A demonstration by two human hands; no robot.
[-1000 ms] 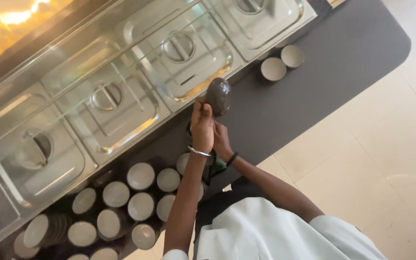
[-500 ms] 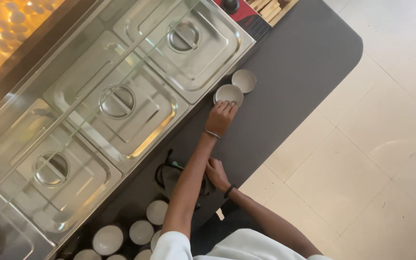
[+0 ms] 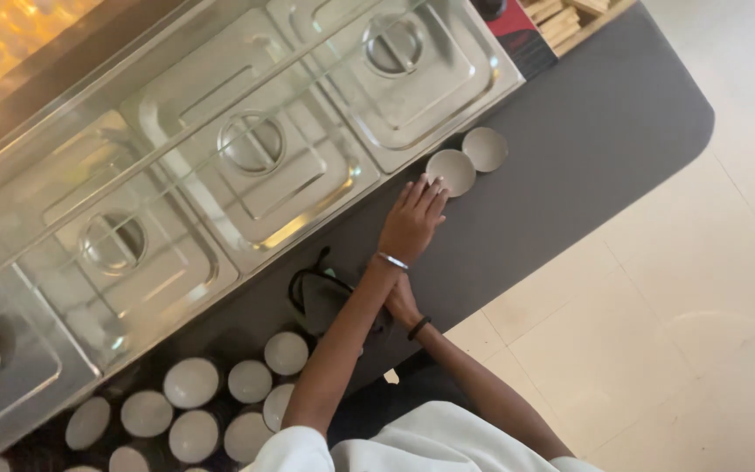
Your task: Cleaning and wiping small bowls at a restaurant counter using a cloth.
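Two small round pale bowls [image 3: 467,160] sit upside down, side by side, on the dark grey counter [image 3: 587,157], while many more wait in the cluster [image 3: 194,411] near my body. My left hand [image 3: 411,223] lies flat and empty, fingertips [image 3: 434,185] touching the nearer bowl; my right hand [image 3: 402,303] rests against a dark object, grip unclear.

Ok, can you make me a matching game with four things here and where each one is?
Things:
1. left hand
2. right hand
3. steel lids
4. bowl cluster

Places:
A. on the trays under glass
B. fingertips at the nearer of two bowls
C. low on the counter, by the person's body
D. beside the black bag

Pairs: 1-B, 2-D, 3-A, 4-C
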